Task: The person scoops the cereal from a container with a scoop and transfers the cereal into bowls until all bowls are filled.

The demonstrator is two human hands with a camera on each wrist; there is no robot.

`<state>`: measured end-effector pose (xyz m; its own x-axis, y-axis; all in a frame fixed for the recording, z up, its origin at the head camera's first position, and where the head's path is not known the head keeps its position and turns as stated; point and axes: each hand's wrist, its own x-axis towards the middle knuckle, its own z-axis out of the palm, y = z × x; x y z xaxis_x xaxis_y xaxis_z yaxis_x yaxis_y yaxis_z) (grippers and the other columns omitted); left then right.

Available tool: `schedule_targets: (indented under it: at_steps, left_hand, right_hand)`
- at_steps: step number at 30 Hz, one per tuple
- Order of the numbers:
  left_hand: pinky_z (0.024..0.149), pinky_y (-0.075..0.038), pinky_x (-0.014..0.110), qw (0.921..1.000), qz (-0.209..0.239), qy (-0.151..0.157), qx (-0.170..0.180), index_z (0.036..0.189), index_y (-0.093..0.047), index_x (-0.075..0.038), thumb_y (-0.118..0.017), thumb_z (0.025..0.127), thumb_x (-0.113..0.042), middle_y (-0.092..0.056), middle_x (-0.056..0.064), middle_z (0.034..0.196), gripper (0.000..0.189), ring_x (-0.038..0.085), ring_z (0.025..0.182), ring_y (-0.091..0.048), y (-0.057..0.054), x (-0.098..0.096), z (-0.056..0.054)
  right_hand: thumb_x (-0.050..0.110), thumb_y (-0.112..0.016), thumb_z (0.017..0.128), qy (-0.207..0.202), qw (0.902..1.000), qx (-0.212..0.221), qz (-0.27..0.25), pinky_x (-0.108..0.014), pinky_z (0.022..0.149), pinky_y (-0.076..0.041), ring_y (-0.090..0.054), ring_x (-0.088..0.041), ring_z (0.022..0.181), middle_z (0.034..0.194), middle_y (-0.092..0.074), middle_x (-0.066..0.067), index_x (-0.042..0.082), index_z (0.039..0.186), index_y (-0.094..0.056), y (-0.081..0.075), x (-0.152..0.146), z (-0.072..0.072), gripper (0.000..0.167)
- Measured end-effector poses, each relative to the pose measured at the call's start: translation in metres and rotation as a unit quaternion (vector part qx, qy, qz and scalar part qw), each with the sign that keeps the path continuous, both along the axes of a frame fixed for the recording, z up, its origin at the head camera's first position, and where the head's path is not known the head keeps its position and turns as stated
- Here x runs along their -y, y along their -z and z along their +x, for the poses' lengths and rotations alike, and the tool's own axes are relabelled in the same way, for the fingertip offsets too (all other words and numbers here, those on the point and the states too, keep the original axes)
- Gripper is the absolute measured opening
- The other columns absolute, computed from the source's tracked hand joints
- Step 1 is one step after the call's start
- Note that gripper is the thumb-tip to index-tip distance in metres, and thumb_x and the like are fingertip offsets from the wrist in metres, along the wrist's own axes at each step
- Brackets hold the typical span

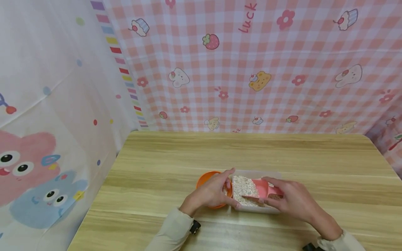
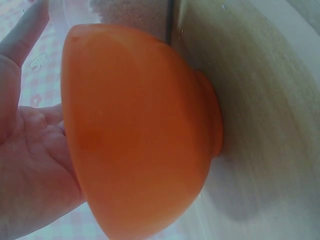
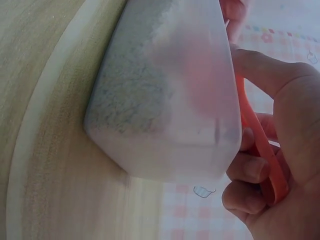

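Observation:
A pink scoop (image 1: 261, 188) lies tilted in the oat flakes (image 1: 245, 186) inside a translucent plastic box (image 1: 267, 210). My right hand (image 1: 293, 200) holds the scoop at the right end of the box; in the right wrist view its fingers curl round the reddish handle (image 3: 265, 155). Left of the box stands an orange bowl (image 1: 205, 179), with some flakes visible inside. My left hand (image 1: 215, 190) reaches over the bowl, thumb and forefinger spread toward the box's left end. In the left wrist view the bowl's side hides part of that hand; whether it touches the box is unclear.
Bowl and box stand side by side on a wood-grain table (image 1: 163, 157). A pink checked cloth (image 1: 194, 87) hangs behind the table's back edge, and a white patterned cloth (image 1: 72, 115) hangs at the left. A few crumbs lie near the box.

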<state>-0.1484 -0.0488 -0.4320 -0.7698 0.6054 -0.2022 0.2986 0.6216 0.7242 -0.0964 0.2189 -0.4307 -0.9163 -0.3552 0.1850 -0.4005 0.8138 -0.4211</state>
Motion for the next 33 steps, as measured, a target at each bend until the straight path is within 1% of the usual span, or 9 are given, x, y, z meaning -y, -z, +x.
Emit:
schedule_targets:
  at_steps: [4, 6, 8, 10, 17, 21, 24, 29, 33]
  left_hand:
    - [0.072, -0.039, 0.021, 1.0, 0.002, -0.002, 0.0, 0.157, -0.027, -0.013, -0.09, 0.07, -0.04, -0.053, -0.002, 0.095, 0.111, 0.006, 0.076, -0.042, -0.001, 0.0, 0.0]
    - [0.072, -0.039, 0.021, 1.0, 0.002, -0.005, 0.001, 0.157, -0.027, -0.013, -0.09, 0.07, -0.04, -0.053, -0.002, 0.095, 0.111, 0.007, 0.076, -0.042, -0.001, 0.0, 0.001]
    - [0.071, -0.039, 0.021, 1.0, 0.001, -0.006, 0.003, 0.157, -0.027, -0.013, -0.09, 0.07, -0.04, -0.053, -0.002, 0.095, 0.11, 0.007, 0.076, -0.042, -0.002, 0.0, 0.001]
    - [0.071, -0.039, 0.021, 1.0, 0.0, -0.008, 0.004, 0.157, -0.027, -0.013, -0.09, 0.07, -0.04, -0.053, -0.002, 0.096, 0.11, 0.007, 0.076, -0.042, -0.002, 0.0, 0.001]
    - [0.071, -0.039, 0.021, 1.0, -0.004, -0.005, 0.003, 0.158, -0.026, -0.013, -0.089, 0.071, -0.04, -0.053, 0.0, 0.095, 0.111, 0.006, 0.073, -0.041, -0.003, 0.001, 0.002]
    - [0.07, -0.038, 0.021, 0.9999, -0.008, 0.001, -0.01, 0.158, -0.025, -0.012, -0.089, 0.071, -0.041, -0.053, 0.0, 0.094, 0.111, 0.006, 0.073, -0.04, -0.004, 0.001, 0.002]
    - [0.071, -0.039, 0.021, 0.9995, -0.017, 0.005, -0.026, 0.158, -0.024, -0.011, -0.087, 0.072, -0.045, -0.053, -0.002, 0.095, 0.112, 0.007, 0.078, -0.042, -0.004, 0.001, 0.003]
    - [0.084, -0.041, 0.023, 0.9977, -0.027, 0.004, -0.061, 0.158, -0.024, -0.016, -0.084, 0.073, -0.053, -0.053, -0.005, 0.1, 0.111, 0.012, 0.098, -0.045, -0.005, 0.003, 0.006]
    - [0.092, -0.044, 0.029, 0.9963, -0.004, -0.015, -0.085, 0.156, -0.029, -0.023, -0.084, 0.074, -0.052, -0.055, -0.002, 0.107, 0.103, 0.018, 0.105, -0.049, -0.007, 0.009, 0.008]
  right_hand:
    - [0.036, -0.084, 0.077, -0.004, 0.9996, 0.021, -0.019, -0.021, 0.053, -0.027, -0.028, -0.001, 0.059, 0.073, -0.056, 0.009, 0.01, 0.127, -0.066, 0.0, 0.0, 0.0, 0.059]
    - [0.033, -0.085, 0.077, -0.007, 0.999, 0.03, -0.031, -0.021, 0.053, -0.029, -0.03, -0.001, 0.059, 0.076, -0.058, 0.009, 0.009, 0.128, -0.066, 0.0, -0.001, -0.001, 0.059]
    - [0.032, -0.085, 0.078, -0.009, 0.9985, 0.034, -0.042, -0.021, 0.054, -0.03, -0.032, -0.001, 0.06, 0.08, -0.061, 0.008, 0.008, 0.128, -0.066, 0.001, -0.001, -0.001, 0.059]
    - [0.031, -0.085, 0.078, -0.011, 0.998, 0.035, -0.053, -0.02, 0.053, -0.031, -0.032, 0.0, 0.059, 0.078, -0.06, 0.008, 0.008, 0.128, -0.066, 0.002, -0.001, -0.001, 0.058]
    - [0.031, -0.084, 0.08, -0.016, 0.9958, 0.029, -0.085, -0.019, 0.049, -0.03, -0.03, 0.003, 0.055, 0.064, -0.039, 0.015, 0.013, 0.127, -0.065, 0.008, -0.002, 0.0, 0.054]
    - [0.028, -0.084, 0.079, -0.013, 0.9945, 0.03, -0.099, -0.02, 0.048, -0.033, -0.033, 0.003, 0.056, 0.064, -0.041, 0.015, 0.014, 0.127, -0.065, 0.011, -0.002, 0.0, 0.053]
    - [0.028, -0.085, 0.078, -0.008, 0.9942, 0.027, -0.103, -0.019, 0.048, -0.034, -0.034, 0.003, 0.056, 0.064, -0.043, 0.015, 0.015, 0.126, -0.066, 0.012, -0.003, 0.0, 0.053]
    - [0.03, -0.085, 0.079, -0.005, 0.9942, 0.02, -0.105, -0.019, 0.048, -0.032, -0.032, 0.003, 0.056, 0.063, -0.037, 0.016, 0.015, 0.125, -0.067, 0.012, -0.003, 0.001, 0.052]
    - [0.03, -0.084, 0.079, -0.003, 0.9941, 0.019, -0.106, -0.019, 0.048, -0.032, -0.031, 0.003, 0.055, 0.062, -0.034, 0.017, 0.015, 0.124, -0.066, 0.012, -0.003, 0.002, 0.051]
